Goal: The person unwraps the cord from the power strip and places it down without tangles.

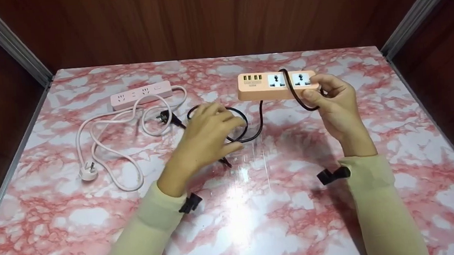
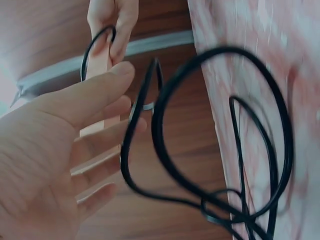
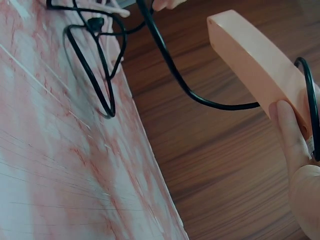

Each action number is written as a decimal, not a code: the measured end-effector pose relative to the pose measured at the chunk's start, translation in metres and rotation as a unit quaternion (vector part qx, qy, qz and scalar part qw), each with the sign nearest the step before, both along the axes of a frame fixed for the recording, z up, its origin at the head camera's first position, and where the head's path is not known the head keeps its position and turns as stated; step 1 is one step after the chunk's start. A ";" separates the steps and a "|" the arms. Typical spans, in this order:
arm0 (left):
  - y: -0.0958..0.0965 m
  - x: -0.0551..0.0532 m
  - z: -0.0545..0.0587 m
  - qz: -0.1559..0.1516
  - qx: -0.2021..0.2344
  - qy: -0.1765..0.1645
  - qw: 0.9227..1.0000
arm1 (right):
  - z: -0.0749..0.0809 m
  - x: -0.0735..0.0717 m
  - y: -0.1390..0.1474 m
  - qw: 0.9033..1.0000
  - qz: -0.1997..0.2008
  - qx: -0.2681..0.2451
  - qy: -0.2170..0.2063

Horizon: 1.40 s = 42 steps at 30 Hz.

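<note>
My right hand (image 1: 340, 109) grips the right end of an orange power strip (image 1: 257, 94), raised above the table with its sockets and USB ports showing. The strip's black cord (image 1: 262, 120) wraps once over its top near the right socket, then hangs down. My left hand (image 1: 207, 135) is spread over the loose black loops, fingers apart, holding nothing. In the left wrist view those cord loops (image 2: 157, 120) stand beside the left hand (image 2: 45, 135), apart from its fingertips. The black plug (image 1: 167, 118) lies left of the left hand. The right wrist view shows the strip's plain underside (image 3: 265, 65).
A pink power strip (image 1: 140, 95) lies at the back left, with its pale pink cord (image 1: 110, 150) in loose loops and its round plug (image 1: 88, 172) nearer the front. Brown wood panels (image 1: 217, 17) stand behind and beside the red-and-white marbled table (image 1: 292, 212).
</note>
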<state>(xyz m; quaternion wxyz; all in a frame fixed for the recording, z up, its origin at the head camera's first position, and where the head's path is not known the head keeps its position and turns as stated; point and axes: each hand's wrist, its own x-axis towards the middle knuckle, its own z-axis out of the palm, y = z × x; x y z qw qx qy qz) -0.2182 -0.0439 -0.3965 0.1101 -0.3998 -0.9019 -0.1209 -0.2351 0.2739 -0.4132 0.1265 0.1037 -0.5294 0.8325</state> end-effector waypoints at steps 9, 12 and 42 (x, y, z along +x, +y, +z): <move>0.030 0.016 -0.016 0.051 0.021 0.047 0.997 | 0.000 0.000 0.000 1.000 0.005 -0.011 0.005; 0.036 0.019 -0.021 0.068 0.033 0.057 0.995 | 0.000 0.001 0.000 1.000 0.007 -0.008 0.007; 0.025 0.004 -0.021 0.076 0.115 -0.014 0.990 | 0.004 0.004 0.000 0.999 0.019 -0.035 0.007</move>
